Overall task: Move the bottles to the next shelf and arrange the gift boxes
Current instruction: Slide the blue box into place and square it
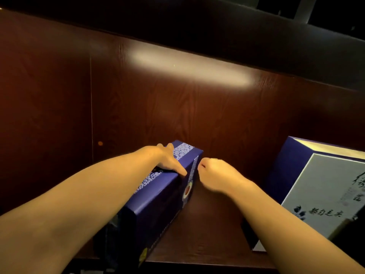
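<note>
On the dark reddish-brown wooden shelf [207,224] stands a long dark blue cardboard gift box with a white-and-blue patterned band [158,196], near the left, its far end close to the wooden back panel [177,107]. The left hand [167,159] lies flat on the top of this box near its far end, fingers spread and thumb reaching to the top edge, while the right hand [213,175] is loosely curled just beside the box's right face and holds nothing; whether it touches the box I cannot tell. Well apart, at the right, stands a larger dark blue gift box with a pale grey front carrying black calligraphy [320,190], partly hidden behind the right forearm.
</note>
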